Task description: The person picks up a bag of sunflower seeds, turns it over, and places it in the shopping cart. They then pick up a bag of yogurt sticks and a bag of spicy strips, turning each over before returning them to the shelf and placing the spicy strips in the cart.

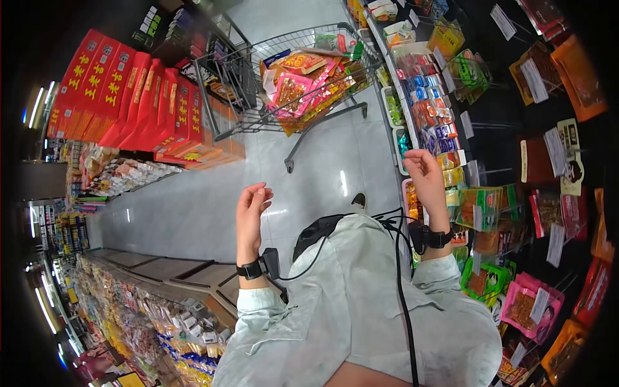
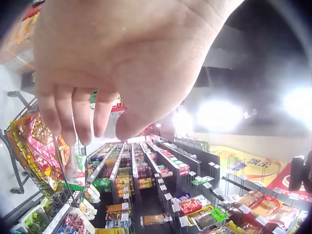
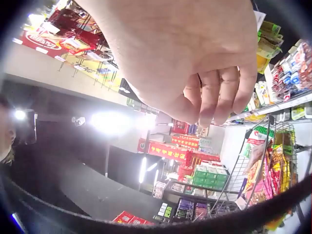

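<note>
Both hands are held up in front of the body with nothing in them. The left hand [image 1: 250, 216] is over the grey floor, its fingers loosely bent, and it fills the upper part of the left wrist view [image 2: 122, 63]. Near the shelf of small packets stands the right hand [image 1: 427, 184], fingers relaxed and slightly curved, also seen in the right wrist view [image 3: 185, 58]. Beyond the hands is a wire shopping cart [image 1: 245, 124] with several snack bags, among them a pink bag [image 1: 291, 93]. Neither hand touches the cart.
Stacked red boxes [image 1: 122, 90] stand at the left, beside orange cartons [image 1: 222, 138]. Shelves and hooks with hanging packets [image 1: 480, 209] line the right side. A bin of wrapped goods [image 1: 138, 303] is at the lower left. Grey floor [image 1: 180, 209] lies between.
</note>
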Motion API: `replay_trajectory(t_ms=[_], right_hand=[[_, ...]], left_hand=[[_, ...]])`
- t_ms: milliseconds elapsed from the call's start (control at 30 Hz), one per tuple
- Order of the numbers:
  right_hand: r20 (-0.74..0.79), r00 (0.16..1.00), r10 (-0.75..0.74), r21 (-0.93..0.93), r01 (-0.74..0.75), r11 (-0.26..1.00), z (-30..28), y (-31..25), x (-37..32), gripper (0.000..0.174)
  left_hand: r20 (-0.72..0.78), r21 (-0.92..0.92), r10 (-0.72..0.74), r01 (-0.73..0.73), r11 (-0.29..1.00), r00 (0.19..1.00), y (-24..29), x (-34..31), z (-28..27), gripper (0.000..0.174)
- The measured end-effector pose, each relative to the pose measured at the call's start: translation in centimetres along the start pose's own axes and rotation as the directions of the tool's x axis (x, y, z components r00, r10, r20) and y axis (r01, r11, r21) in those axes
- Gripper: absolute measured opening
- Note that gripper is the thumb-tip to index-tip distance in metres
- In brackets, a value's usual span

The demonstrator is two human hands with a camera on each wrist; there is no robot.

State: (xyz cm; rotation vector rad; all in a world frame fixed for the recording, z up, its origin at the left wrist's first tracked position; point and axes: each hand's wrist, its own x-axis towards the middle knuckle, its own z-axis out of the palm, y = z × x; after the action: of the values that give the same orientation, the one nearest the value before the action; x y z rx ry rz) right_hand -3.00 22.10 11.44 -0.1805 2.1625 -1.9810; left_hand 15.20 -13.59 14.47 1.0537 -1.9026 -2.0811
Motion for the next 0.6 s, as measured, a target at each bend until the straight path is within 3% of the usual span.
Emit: replay_trajectory(t_ms=[133, 367, 600], right_hand=[[-0.051, 0.997, 0.055, 0.062, -0.051, 0.997, -1.4, 0.5, 3.4, 0.014], [-0.194, 0.972, 0.132, -0.022, -0.138, 0.990, -3.0, 0.6, 8.0, 0.013], [-0.374, 0.923, 0.089, -0.089, -0.132, 0.987, -0.7, -1.4, 15.2, 0.013]], left_hand=[[0.101, 0.026, -0.025, 0.023, 0.999, 0.995, 1.9, 5.2, 3.6, 0.027], [0.241, 0.005, -0.042, 0.042, 0.999, 0.970, 5.0, 15.2, 7.9, 0.026], [0.435, 0.008, -0.037, 0.037, 0.999, 0.900, 9.3, 28.7, 11.3, 0.026]])
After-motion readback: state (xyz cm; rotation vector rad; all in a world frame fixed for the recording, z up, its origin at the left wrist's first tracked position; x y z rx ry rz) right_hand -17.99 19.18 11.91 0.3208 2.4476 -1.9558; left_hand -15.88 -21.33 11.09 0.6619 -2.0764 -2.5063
